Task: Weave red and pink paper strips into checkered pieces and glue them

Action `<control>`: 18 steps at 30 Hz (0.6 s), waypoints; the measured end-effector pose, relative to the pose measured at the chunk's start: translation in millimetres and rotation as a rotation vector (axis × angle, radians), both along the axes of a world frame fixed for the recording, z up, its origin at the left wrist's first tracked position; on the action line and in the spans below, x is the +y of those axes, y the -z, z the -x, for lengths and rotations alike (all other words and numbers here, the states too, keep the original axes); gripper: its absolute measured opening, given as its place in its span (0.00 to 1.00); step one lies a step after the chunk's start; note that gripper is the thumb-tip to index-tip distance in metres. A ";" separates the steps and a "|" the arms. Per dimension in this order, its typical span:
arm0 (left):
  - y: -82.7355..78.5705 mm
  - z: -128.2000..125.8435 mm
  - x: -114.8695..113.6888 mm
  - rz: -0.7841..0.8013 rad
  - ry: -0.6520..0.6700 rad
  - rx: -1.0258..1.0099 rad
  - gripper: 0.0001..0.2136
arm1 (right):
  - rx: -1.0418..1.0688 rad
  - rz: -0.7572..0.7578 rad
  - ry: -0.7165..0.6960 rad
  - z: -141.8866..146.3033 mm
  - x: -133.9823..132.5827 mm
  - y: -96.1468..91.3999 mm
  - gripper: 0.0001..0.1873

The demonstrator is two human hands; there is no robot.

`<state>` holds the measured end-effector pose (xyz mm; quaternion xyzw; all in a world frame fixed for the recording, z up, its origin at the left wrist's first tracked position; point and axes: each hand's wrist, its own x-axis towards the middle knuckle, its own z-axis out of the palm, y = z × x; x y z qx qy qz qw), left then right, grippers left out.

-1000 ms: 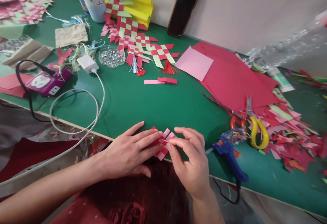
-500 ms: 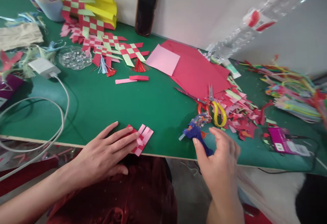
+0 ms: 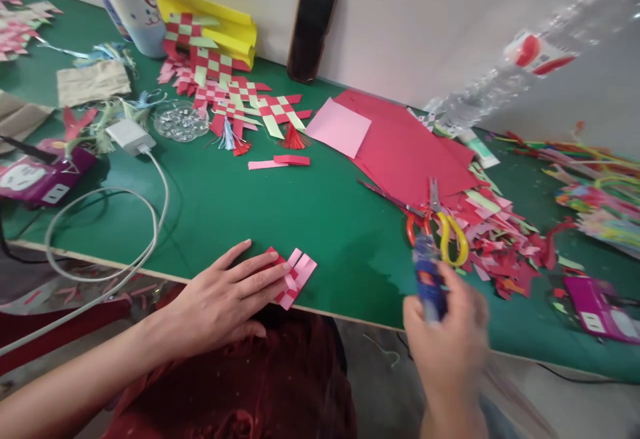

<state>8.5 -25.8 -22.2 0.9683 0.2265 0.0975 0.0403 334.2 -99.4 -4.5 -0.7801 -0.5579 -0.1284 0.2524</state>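
Note:
My left hand (image 3: 227, 295) lies flat near the table's front edge, fingers stretched out over a small piece of woven red and pink paper strips (image 3: 303, 272). The fingers cover part of the weave; its pink strip ends show at the right. My right hand (image 3: 447, 345) is wrapped round a blue hot glue gun (image 3: 429, 285), slightly blurred, at the table edge. Just beyond the glue gun lie yellow-handled scissors (image 3: 453, 239) and a second pair with orange-red handles (image 3: 411, 225).
Red paper sheets (image 3: 415, 152) lie behind the scissors, with paper scraps (image 3: 505, 245) to their right. Woven paper pieces (image 3: 215, 65), a bead dish (image 3: 181, 121) and a white charger with cable (image 3: 131, 137) are at left. A phone (image 3: 313, 29) leans on the wall.
My right hand has closed round the glue gun and turned it, so its front points away from me. My left hand stays on the woven paper. The view has shifted left.

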 end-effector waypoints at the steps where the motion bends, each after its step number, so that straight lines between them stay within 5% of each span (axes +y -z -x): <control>1: 0.3 0.4 0.3 -0.001 0.003 0.005 0.28 | 0.016 -0.071 0.022 2.9 -1.0 -4.3 0.26; 4: 0.9 2.0 1.0 0.000 0.013 0.005 0.29 | 0.272 -0.227 -0.087 14.2 -3.4 -20.9 0.24; 7: 1.0 2.9 0.9 0.015 0.014 -0.004 0.30 | 0.517 -0.011 -0.302 25.7 -3.7 -33.0 0.16; 12: 1.0 2.9 -0.1 0.072 -0.004 -0.049 0.30 | 0.518 0.372 -0.532 33.9 1.8 -34.8 0.16; 18: -0.7 2.5 0.5 0.103 -0.003 -0.052 0.30 | 0.473 0.471 -0.633 33.1 13.7 -39.5 0.15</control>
